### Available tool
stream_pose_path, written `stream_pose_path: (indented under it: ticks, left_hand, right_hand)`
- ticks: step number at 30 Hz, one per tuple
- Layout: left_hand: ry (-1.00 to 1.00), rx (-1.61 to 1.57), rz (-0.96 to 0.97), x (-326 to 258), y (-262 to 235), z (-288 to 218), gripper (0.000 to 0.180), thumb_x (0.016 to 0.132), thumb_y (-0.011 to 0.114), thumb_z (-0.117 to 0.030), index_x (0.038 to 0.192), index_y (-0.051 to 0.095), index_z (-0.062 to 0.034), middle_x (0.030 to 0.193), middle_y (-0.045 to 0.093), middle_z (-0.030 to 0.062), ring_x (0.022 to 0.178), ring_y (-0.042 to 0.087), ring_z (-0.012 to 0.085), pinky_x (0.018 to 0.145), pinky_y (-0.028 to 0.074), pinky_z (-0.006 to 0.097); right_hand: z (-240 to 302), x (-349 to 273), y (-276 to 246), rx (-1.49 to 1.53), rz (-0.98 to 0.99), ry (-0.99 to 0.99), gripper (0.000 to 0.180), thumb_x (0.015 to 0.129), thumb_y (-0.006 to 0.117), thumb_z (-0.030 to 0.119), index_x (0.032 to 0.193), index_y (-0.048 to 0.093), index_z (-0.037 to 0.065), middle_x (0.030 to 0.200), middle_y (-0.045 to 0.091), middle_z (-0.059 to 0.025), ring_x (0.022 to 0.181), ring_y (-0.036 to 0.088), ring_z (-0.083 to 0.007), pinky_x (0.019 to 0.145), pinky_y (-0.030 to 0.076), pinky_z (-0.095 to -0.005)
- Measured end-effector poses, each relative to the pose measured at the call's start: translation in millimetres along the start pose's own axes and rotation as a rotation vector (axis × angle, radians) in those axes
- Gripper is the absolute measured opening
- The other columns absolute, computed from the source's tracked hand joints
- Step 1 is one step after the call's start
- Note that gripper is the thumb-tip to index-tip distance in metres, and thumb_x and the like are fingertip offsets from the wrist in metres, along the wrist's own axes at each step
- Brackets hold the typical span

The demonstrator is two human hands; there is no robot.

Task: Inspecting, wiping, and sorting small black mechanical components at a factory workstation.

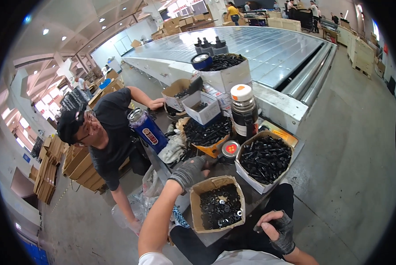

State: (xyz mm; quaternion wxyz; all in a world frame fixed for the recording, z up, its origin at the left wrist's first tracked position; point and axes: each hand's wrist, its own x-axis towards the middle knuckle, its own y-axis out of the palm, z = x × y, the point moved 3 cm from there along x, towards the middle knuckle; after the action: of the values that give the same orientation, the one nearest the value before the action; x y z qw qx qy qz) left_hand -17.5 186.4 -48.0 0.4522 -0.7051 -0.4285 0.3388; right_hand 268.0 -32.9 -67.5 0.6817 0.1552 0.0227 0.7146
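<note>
My left hand (190, 172), in a grey fingerless glove, reaches over the work surface between the washer box and a small round tin (230, 149). Its fingers are bent together, and what they hold, if anything, is hidden. Just below it sits an open cardboard box (196, 212) with black and silver washers (221, 205). My right hand (277, 229), gloved alike, hovers above my leg, right of that box. Thumb and fingers curl together around something dark and too small to name. An open box of short black parts (266, 159) stands beyond it.
More boxes of black parts (208, 131), a small white box (201, 108), a clear bottle with a white lid (244, 110) and a blue can (147, 132) crowd the surface. A co-worker (112, 128) leans in from the left, holding a plastic bag (129, 210). A roller-edged metal platform (259, 57) lies behind.
</note>
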Motion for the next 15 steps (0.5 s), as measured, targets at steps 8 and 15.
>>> stream_pose_path:
  ticks: [8,15]
  left_hand:
    - [-0.094,-0.405,-0.343,-47.1,-44.3,-10.3,0.016,0.087,0.071,-0.008,0.101,0.071,-0.0006,0.090,0.069,0.0088,0.081,0.065,0.0146,0.069,0.051,0.030]
    - [0.308,-0.767,-0.105,-108.6,-66.0,-123.0,0.016,0.086,0.074,-0.006,0.101,0.071,0.0004,0.093,0.070,0.0054,0.087,0.065,0.0125,0.077,0.053,0.028]
  right_hand:
    - [5.4,4.9,7.3,0.114,0.106,-0.014,0.010,0.092,0.063,0.000,0.100,0.057,0.001,0.096,0.067,-0.0136,0.086,0.064,-0.0161,0.079,0.053,-0.0306]
    - [27.2,27.2,32.9,0.038,0.144,-0.180,0.025,0.087,0.072,0.002,0.108,0.058,0.001,0.103,0.065,-0.0122,0.091,0.064,-0.0178,0.083,0.052,-0.0302]
